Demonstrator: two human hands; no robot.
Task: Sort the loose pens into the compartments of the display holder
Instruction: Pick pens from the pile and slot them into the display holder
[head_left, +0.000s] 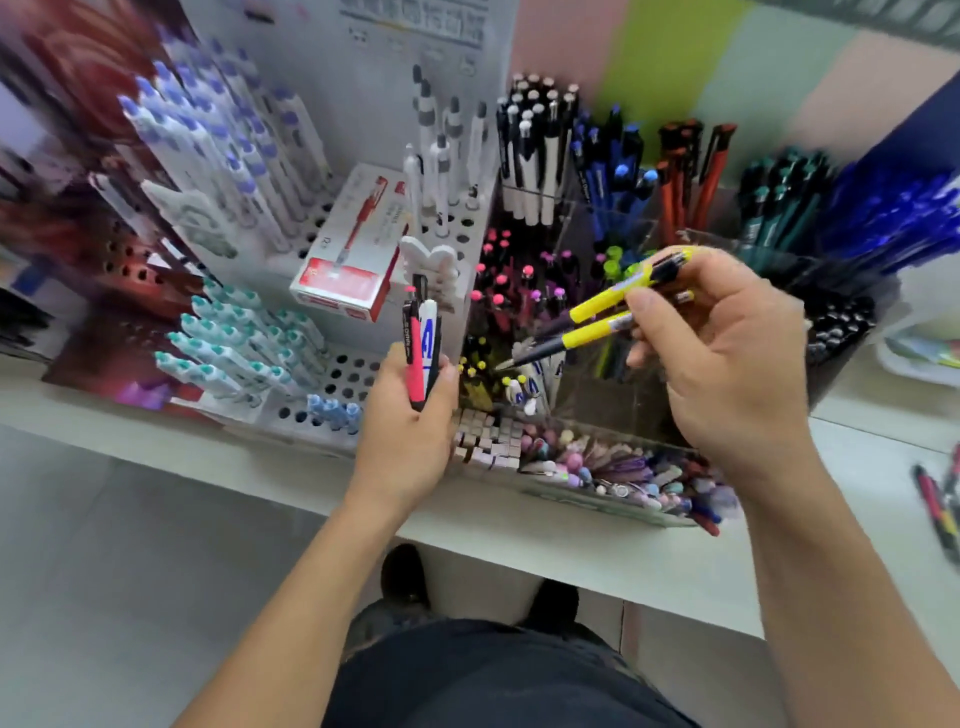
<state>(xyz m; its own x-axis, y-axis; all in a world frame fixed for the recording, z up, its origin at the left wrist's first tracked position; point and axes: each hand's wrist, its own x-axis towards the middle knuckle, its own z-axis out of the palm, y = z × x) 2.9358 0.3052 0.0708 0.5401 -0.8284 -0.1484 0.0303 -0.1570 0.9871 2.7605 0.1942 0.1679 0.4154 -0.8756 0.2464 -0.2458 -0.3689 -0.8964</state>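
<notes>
My right hand (727, 353) pinches two yellow-and-black pens (597, 317), tips pointing down-left over the clear display holder (649, 410). My left hand (410, 421) grips a pink-and-black pen (414, 353) and a white pen with blue print (429, 338), upright, just left of the holder. The holder's compartments hold pens sorted by colour: pink-topped (498, 280), yellow-topped (475, 369), green (613, 260), white-and-black (535, 156), blue (608, 176), orange (691, 171). One front compartment beneath my right hand looks nearly bare.
A white perforated rack (358, 374) with teal and purple-capped pens stands to the left, a red-and-white pen box (353, 249) lying on it. A clear tray of mixed pastel pens (613, 473) sits at the shelf's front edge. Loose pens (940, 509) lie far right.
</notes>
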